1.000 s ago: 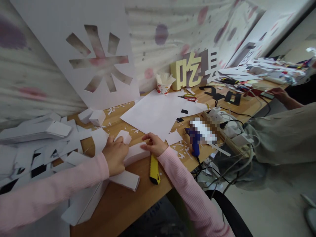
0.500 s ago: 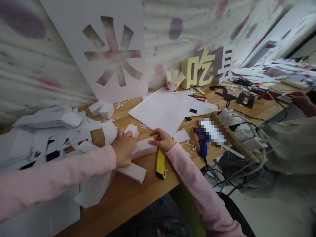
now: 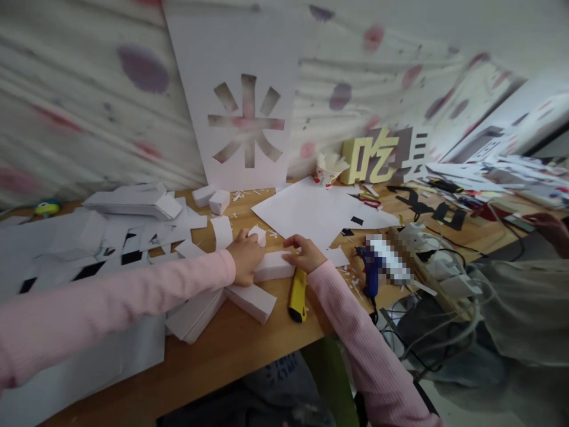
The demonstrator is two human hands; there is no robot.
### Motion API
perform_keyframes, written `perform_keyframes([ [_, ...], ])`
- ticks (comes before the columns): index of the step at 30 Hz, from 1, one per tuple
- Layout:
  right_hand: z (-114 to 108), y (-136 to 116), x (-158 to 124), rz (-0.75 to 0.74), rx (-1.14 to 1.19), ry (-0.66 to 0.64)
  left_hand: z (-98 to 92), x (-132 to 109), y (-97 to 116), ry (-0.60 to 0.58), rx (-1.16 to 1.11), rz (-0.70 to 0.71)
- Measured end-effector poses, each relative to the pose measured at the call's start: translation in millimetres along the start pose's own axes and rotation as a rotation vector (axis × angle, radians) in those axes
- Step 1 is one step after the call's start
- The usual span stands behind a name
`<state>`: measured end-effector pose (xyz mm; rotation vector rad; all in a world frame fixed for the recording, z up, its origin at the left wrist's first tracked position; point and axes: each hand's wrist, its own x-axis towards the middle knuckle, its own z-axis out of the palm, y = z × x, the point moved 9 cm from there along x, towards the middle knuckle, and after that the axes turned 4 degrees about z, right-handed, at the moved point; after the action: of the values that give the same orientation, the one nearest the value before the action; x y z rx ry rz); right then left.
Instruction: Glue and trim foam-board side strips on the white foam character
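Note:
My left hand [image 3: 247, 258] is closed over the left end of a long white paper-board piece [image 3: 274, 265], its fingers bent down and partly hidden. At the right end of that piece is my right hand [image 3: 304, 254], thumb and forefinger curved around it. Just below the right hand lies a yellow utility knife [image 3: 297, 296] on the wooden table. Below the left hand rests a white box-shaped bar [image 3: 252, 302], and a longer white folded piece [image 3: 195, 317] lies left of it. A small white block [image 3: 258, 235] shows behind the left hand.
A white board with a cut-out character [image 3: 246, 35] leans at the back. Right are a blue glue gun [image 3: 370, 270], power strips with cables [image 3: 444, 267], red-handled scissors [image 3: 370, 200] and a paper cup [image 3: 326, 177]. White sheets [image 3: 306, 207] and scraps surround the hands. Another person's hand [image 3: 549, 228] shows far right.
The camera view has tilted up and turned left, so everything sits lower and further right. Both hands stay at the same white piece, with little visible movement.

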<state>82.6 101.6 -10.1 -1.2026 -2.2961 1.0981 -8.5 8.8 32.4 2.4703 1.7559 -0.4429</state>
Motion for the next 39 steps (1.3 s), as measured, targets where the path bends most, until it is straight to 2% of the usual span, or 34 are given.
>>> perform_keyframes([
  [5,-14.4,-33.8,-28.8,-0.104,-0.186,0.026,-0.2,-1.1,-0.8,0.040,-0.008,-0.019],
  [9,-18.7,-49.4,-48.1,-0.158,-0.366,-0.010,0.7,-1.4,-2.9,0.059,-0.027,-0.041],
  [11,-13.0,-56.8,-49.9,-0.170,-0.465,-0.048,0.6,-3.1,-2.7,0.065,-0.028,-0.046],
  [18,29.1,-90.4,-44.1,-0.252,-0.760,-0.170,-0.1,-10.0,5.9,0.094,0.009,-0.045],
  [20,29.7,-91.7,-44.7,-0.242,-0.820,-0.182,1.2,-9.5,7.3,0.084,0.020,-0.043],
  [26,5.8,-84.6,-49.3,-0.174,-0.942,-0.174,4.1,-8.9,3.7,0.037,0.063,-0.073],
  [30,-1.1,-90.4,-52.8,-0.183,-0.980,-0.169,2.4,-8.4,4.3,0.014,0.082,-0.116],
  [33,3.2,-96.9,-54.0,-0.205,-0.988,-0.169,1.1,-6.2,8.0,0.008,0.078,-0.146],
  [39,25.7,-104.1,-48.2,-0.258,-0.952,-0.188,0.7,-7.7,12.5,0.036,0.089,-0.141],
])
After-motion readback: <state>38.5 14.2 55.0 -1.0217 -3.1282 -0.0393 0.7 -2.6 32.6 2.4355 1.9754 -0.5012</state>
